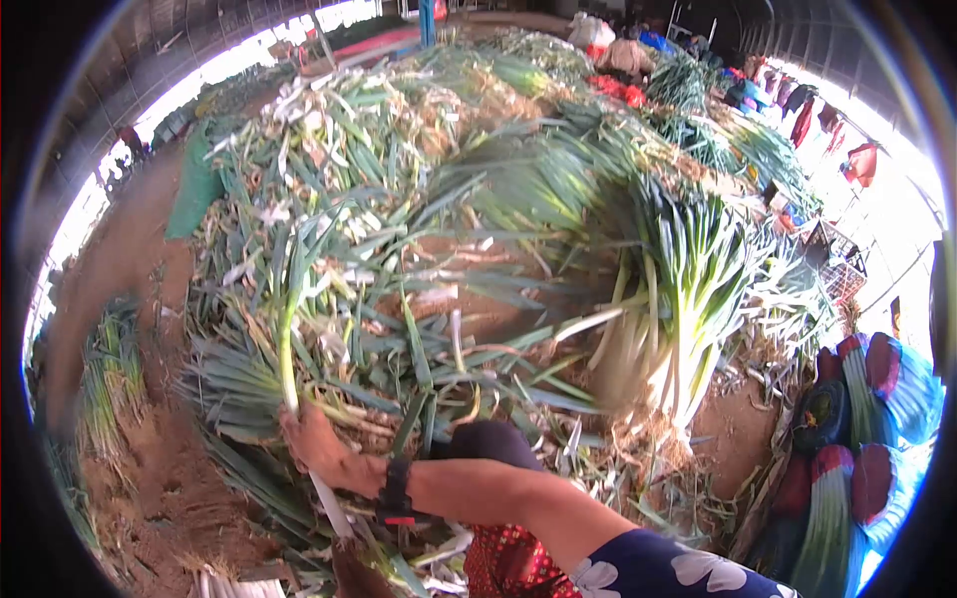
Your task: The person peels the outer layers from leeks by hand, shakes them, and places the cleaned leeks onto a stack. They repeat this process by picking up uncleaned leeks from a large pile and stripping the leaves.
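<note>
My right hand [324,448] reaches across to the left, a dark watch [396,490] on its wrist. Its fingers are closed around the white shank of a long green onion [287,344], held nearly upright with the leaves pointing up. Below the fist, the pale lower end [327,506] slants toward the bottom edge. A brownish shape [357,573] meets that end; it may be my left hand, but its fingers cannot be made out. Left of my right hand lies a fan of green onion leaves [234,384]. A large bunch of green onions [688,289] with roots stands to the right.
Loose leaves and trimmings [329,179] cover the ground in front. More green onions [112,369] lie on bare soil at left. Wrapped bundles [837,488] are stacked at right, near a plastic crate [842,279]. A green sack [194,184] stands farther left.
</note>
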A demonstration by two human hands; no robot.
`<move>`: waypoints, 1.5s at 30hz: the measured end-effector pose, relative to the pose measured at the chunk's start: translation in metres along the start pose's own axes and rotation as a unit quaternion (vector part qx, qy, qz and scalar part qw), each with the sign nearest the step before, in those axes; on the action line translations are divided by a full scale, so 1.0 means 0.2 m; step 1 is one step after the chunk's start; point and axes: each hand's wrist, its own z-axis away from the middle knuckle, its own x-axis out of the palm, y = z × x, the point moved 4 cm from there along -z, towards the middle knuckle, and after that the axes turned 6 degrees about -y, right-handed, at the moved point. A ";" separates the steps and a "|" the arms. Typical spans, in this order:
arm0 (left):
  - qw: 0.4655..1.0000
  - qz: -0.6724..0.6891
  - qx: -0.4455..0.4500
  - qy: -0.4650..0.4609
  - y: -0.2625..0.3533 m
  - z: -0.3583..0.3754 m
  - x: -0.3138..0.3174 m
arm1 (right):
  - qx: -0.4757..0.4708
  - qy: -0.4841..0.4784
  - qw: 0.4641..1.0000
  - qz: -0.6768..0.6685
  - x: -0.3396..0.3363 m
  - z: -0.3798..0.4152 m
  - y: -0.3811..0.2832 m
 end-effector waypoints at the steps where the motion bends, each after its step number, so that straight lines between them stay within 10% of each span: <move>1: 0.995 0.085 -0.033 -0.031 -0.06 0.00 0.01 | -0.005 -0.032 0.999 0.020 0.00 0.02 -0.04; 2: 0.982 0.183 -0.037 -0.026 -0.32 0.02 -0.03 | -0.016 -0.036 0.999 0.029 -0.02 0.03 -0.10; 4: 0.978 -0.146 0.144 -0.039 -0.06 -0.10 -0.09 | -0.065 -0.061 0.995 0.036 -0.01 0.07 -0.14; 8: 0.999 0.016 -0.022 -0.024 -0.02 -0.17 -0.06 | -0.018 -0.128 0.991 -0.023 0.04 0.14 -0.14; 11: 0.979 -0.122 0.159 0.038 0.09 -0.18 -0.04 | -0.016 -0.167 0.985 -0.049 0.04 0.16 -0.14; 15: 0.974 -0.143 0.174 0.011 0.07 -0.18 -0.04 | 0.032 -0.182 0.981 -0.056 0.05 0.15 -0.09; 20: 0.976 0.000 0.065 -0.206 0.11 -0.02 0.05 | 0.065 -0.117 0.980 -0.144 -0.04 -0.13 -0.12; 21: 0.975 -0.027 0.054 -0.216 0.02 0.03 0.07 | -0.033 -0.190 0.953 -0.235 -0.11 -0.29 -0.07; 22: 0.973 -0.059 0.030 -0.223 -0.11 0.09 0.08 | -0.220 -0.183 0.958 -0.036 -0.34 -0.66 0.10; 24: 0.967 0.070 -0.011 -0.244 -0.14 0.08 0.04 | -0.167 -0.238 0.947 -0.138 -0.49 -0.58 -0.25; 26: 0.934 -0.269 -0.074 -0.221 -0.20 0.05 -0.07 | -0.161 -0.291 0.909 -0.252 -0.77 -0.67 -0.60; 28: 0.923 -0.291 -0.112 -0.224 -0.28 0.02 -0.13 | -0.292 -0.250 0.910 0.152 -0.99 -0.58 -1.05; 30: 0.938 -0.272 -0.095 -0.194 -0.33 -0.01 -0.19 | -0.250 -0.030 0.958 0.138 -1.19 -0.41 -1.32; 32: 0.958 -0.249 0.000 -0.140 -0.34 -0.07 -0.23 | -0.223 -0.022 0.974 0.022 -1.55 -0.35 -1.44; 34: 0.962 -0.241 -0.015 -0.129 -0.41 -0.14 -0.24 | -0.195 0.253 0.935 0.152 -1.64 0.00 -1.30; 38: 0.969 -0.088 -0.148 -0.177 -0.79 -0.18 -0.15 | -0.050 0.167 0.922 0.345 -2.63 0.39 -0.54; 40: 0.962 -0.044 -0.203 -0.175 -0.99 -0.14 -0.10 | -0.201 0.109 0.608 0.760 -2.57 0.62 -0.18; 41: 0.959 0.009 -0.242 -0.144 -1.18 -0.09 -0.05 | -0.008 0.181 0.836 0.517 -2.93 0.68 0.12; 42: 0.952 0.063 -0.277 -0.111 -1.37 -0.04 -0.01 | 0.109 0.355 0.908 0.194 -3.26 0.80 0.44; 45: 0.943 0.031 -0.329 -0.051 -1.72 0.10 0.06 | 0.032 0.418 0.870 0.261 -3.05 0.92 0.64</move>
